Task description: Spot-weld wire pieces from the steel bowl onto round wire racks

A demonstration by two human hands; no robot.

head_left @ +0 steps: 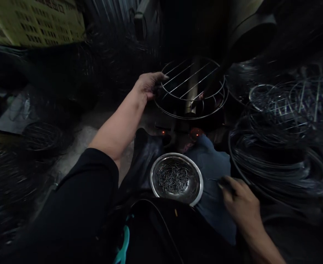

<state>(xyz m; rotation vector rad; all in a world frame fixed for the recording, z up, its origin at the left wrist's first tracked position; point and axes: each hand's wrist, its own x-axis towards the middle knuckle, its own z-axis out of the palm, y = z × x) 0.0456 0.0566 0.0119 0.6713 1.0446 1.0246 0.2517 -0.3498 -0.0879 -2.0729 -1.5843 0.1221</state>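
The wire rack (189,77) extended rightward from the left grip (149,83), which clasped its edge, arm (120,126) outstretched; the curled right grip (242,200) pinched a short wire (212,179).

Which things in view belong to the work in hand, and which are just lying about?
Seemingly in use:
round wire rack, in the left hand
short wire, in the right hand
metal bowl of wire pieces, on the lap

Apparently lying about:
coiled wire, right
other racks, right
yellow crate, upper left

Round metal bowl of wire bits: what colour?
Silver-grey round metal bowl, seen in the head view.
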